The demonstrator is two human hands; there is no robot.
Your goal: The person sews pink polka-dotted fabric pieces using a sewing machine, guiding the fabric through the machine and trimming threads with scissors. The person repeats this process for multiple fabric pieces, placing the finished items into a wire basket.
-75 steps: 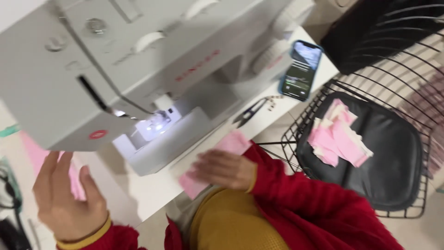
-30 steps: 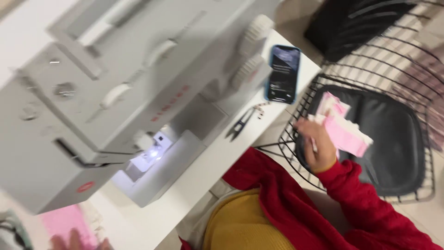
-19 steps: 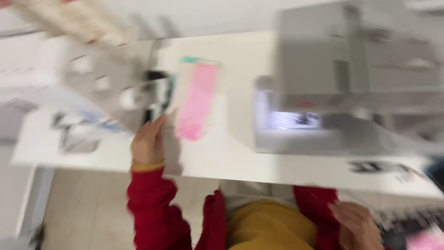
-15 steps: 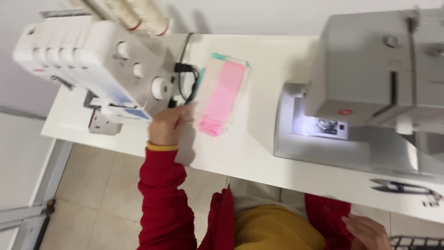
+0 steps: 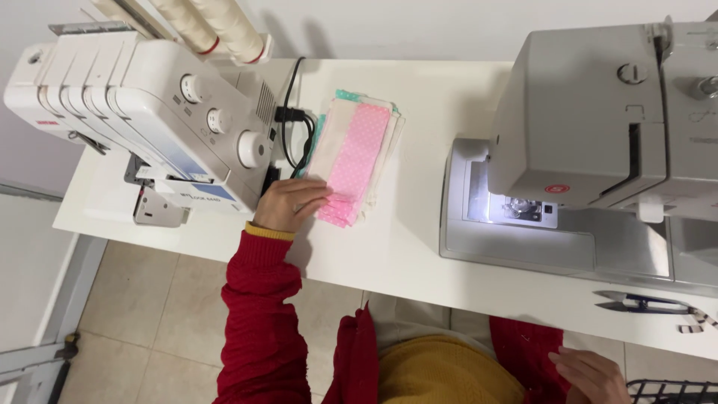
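Right hand: the right hand (image 5: 591, 374) sits low by the lap, below the table's front edge, fingers loosely spread, holding nothing; just beside it the rim of a black wire basket (image 5: 673, 389).
Left hand: the left hand (image 5: 288, 206), in a red sleeve, lies flat with fingers together on the near end of the pink fabric stack (image 5: 351, 161), gripping nothing.
Fabric: the stack of pink dotted and cream pieces lies on the white table (image 5: 404, 254), between the two machines.
Left of it: white serger (image 5: 142, 112), touching the hand's back; its black cord (image 5: 295, 120) runs beside the stack.
Right of it: grey sewing machine (image 5: 591, 150), lamp lit; thread snips (image 5: 643, 303) near the front edge.
Open room: bare tabletop between stack and sewing machine.
Far: thread cones (image 5: 217, 26) behind the serger, against the wall.
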